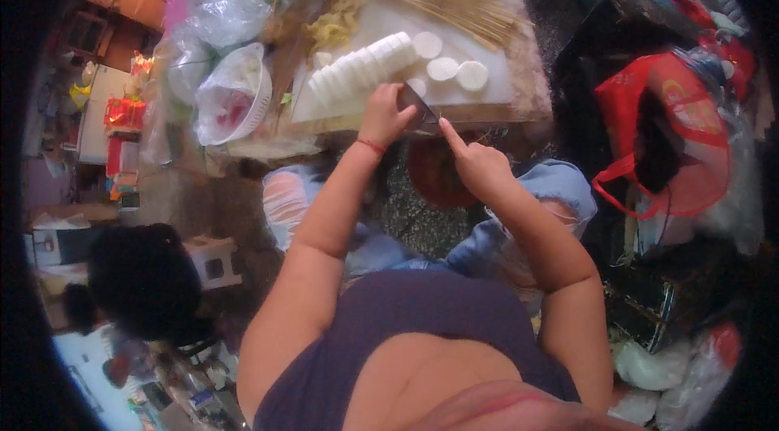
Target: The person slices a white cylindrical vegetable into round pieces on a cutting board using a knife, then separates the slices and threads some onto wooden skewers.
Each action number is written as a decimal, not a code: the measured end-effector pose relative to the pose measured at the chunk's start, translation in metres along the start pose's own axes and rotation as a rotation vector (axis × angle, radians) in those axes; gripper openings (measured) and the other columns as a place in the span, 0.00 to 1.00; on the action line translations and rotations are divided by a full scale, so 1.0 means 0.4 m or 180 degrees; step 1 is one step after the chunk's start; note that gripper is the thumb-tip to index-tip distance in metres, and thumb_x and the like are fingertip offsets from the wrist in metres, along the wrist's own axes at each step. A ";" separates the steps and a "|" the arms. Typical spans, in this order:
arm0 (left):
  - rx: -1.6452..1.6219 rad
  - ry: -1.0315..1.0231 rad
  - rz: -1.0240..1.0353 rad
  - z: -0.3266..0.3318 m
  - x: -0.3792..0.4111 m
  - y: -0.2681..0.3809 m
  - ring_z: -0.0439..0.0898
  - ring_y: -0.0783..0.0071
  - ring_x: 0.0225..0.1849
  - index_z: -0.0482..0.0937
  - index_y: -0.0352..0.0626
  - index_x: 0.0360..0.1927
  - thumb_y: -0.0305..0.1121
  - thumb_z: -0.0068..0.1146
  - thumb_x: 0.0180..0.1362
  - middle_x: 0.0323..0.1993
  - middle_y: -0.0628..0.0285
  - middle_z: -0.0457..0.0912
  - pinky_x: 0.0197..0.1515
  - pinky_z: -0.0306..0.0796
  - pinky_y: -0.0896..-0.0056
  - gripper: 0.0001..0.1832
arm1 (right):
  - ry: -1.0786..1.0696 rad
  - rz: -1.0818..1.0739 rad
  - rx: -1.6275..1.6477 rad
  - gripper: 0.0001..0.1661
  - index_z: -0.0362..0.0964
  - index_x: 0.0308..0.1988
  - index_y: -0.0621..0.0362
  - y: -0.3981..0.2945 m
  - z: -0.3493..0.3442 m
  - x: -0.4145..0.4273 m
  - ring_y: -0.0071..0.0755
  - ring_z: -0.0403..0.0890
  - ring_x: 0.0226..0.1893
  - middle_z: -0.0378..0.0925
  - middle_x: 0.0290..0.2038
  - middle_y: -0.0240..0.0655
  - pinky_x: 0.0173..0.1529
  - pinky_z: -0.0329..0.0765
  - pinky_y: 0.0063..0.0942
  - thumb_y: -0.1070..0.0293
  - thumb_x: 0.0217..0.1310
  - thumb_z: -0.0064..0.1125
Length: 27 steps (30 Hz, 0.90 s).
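Observation:
My right hand is closed around the handle of a knife, with its index finger stretched along the blade. The dark blade points up and left, its far end beside my left hand. That hand's fingers are curled and its thumb is apart; whether anything is pinched there is hidden. Just beyond it, a leaning row of thick white food slices lies on a white cutting board. Several loose round white slices lie flat to the right, one partly behind the blade.
Thin wooden skewers are spread behind the slices, with yellowish food strips at their left. A white plastic basket lined with a bag stands left of the board. A red basin is below the table edge; a red bag is at right.

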<state>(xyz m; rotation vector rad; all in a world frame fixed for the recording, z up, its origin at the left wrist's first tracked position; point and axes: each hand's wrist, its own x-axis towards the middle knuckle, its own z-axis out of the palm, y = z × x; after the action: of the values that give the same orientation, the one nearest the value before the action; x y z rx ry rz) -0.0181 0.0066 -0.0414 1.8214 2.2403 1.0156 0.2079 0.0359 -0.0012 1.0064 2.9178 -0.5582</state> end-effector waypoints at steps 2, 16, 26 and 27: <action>-0.0053 0.0063 -0.0022 0.009 0.000 -0.011 0.73 0.53 0.41 0.73 0.34 0.42 0.36 0.61 0.43 0.37 0.50 0.75 0.46 0.68 0.61 0.23 | 0.0146 -0.0027 0.0207 0.40 0.47 0.64 0.34 0.013 -0.001 0.003 0.52 0.78 0.22 0.76 0.23 0.46 0.28 0.75 0.46 0.73 0.52 0.44; 0.0378 0.0293 0.0228 0.000 0.009 0.042 0.74 0.54 0.41 0.72 0.33 0.46 0.45 0.61 0.48 0.38 0.49 0.75 0.45 0.68 0.61 0.28 | 0.1122 -0.0103 0.1102 0.34 0.51 0.62 0.36 0.047 -0.039 0.028 0.55 0.78 0.27 0.76 0.28 0.48 0.33 0.74 0.49 0.67 0.56 0.47; 0.0101 -0.0101 -0.0130 -0.004 0.024 0.032 0.73 0.53 0.44 0.72 0.37 0.45 0.43 0.61 0.46 0.39 0.50 0.74 0.47 0.68 0.60 0.26 | 0.1309 -0.0154 0.0054 0.24 0.69 0.51 0.38 0.175 -0.162 0.097 0.49 0.78 0.32 0.74 0.34 0.42 0.35 0.75 0.40 0.67 0.52 0.53; 0.0089 -0.0129 -0.0154 -0.008 0.026 0.038 0.73 0.53 0.44 0.71 0.37 0.45 0.43 0.60 0.47 0.39 0.50 0.74 0.47 0.68 0.60 0.26 | 0.1269 -0.0167 -0.0048 0.24 0.69 0.51 0.37 0.185 -0.166 0.120 0.48 0.78 0.32 0.74 0.34 0.41 0.35 0.75 0.40 0.67 0.52 0.53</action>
<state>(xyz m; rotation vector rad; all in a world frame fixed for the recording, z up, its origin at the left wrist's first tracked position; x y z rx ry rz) -0.0098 0.0159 -0.0274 1.7728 2.2745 0.9352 0.2214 0.1405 0.0311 1.1624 3.2928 -0.3715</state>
